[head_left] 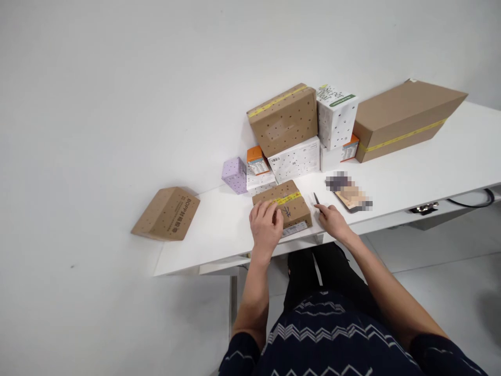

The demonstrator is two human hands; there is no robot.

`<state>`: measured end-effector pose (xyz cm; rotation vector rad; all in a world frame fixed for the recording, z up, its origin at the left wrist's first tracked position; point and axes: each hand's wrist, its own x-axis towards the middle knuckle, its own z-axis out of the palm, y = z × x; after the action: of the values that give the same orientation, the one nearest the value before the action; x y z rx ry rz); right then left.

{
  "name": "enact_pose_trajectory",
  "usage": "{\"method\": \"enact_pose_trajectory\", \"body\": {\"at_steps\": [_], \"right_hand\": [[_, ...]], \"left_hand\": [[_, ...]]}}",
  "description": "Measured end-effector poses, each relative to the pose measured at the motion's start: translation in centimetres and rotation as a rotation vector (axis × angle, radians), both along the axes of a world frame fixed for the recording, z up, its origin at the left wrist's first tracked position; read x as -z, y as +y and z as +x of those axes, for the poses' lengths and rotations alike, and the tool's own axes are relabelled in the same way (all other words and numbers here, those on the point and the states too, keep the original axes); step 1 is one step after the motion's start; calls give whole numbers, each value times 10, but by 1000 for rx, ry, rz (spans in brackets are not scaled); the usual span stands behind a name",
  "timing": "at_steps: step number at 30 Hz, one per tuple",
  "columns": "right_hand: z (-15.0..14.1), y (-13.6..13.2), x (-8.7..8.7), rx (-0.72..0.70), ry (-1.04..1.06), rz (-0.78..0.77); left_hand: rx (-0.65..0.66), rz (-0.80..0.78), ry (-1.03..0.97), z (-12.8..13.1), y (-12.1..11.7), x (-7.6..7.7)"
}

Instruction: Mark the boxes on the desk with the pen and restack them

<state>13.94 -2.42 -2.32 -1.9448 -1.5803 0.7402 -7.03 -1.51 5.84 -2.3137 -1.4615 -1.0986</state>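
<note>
Navy zigzag-patterned shirt (329, 334) nearest the view, with both hands at a taped brown carton on a white surface (215, 230).
My left hand (266, 225) lies over the near left part of the small carton (300, 210), fingers bent across its top, which would keep it steady; whether they grip an edge, I cannot tell. My right hand (332, 222), just beside the carton, is closed around a slender dark tool (317, 198), perhaps a pen or knife, its tip pointing away from me for control. Yellow tape (288, 198) crosses the top, near blue handwriting. Behind, a larger brown box (285, 122) sits tilted on a white box (297, 161), whose top bears it. Right of the tool lies a flat, pixelated item (350, 196).
</note>
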Motion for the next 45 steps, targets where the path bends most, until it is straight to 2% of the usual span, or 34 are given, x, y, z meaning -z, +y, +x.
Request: {"method": "enact_pose_trajectory", "body": {"at_steps": [3,5,7,9,13,16,18,20,24,27,30,38,45], "right_hand": [[16,-1,-6,134,568,52],[23,-1,-16,167,925,137],[26,0,-30,133,1144,278],[25,0,-47,81,1209,402],[11,5,-80,40,1161,560],[-4,13,-98,51,1117,638],[-15,20,-107,14,1045,616],[-25,28,-113,-75,984,515],[-43,46,-112,-231,885,342],[-52,54,-104,-243,726,367],[-57,55,-100,-230,654,389],[-58,54,-102,-263,435,398],[-58,55,-102,-286,379,383]], "left_hand": [[-31,-53,45,2,2,4],[-42,-74,75,4,-1,5],[-32,-92,100,5,-5,5],[-17,-100,116,7,-9,3],[2,-119,118,12,-15,-3],[-7,-136,120,17,-16,-6],[-30,-135,136,20,-15,-5],[-50,-126,157,21,-14,-3],[-70,-97,174,21,-14,2],[-69,-93,166,21,-13,4],[-66,-107,171,22,-12,3],[-66,-130,178,21,-10,3],[-65,-135,171,22,-10,2]]}}
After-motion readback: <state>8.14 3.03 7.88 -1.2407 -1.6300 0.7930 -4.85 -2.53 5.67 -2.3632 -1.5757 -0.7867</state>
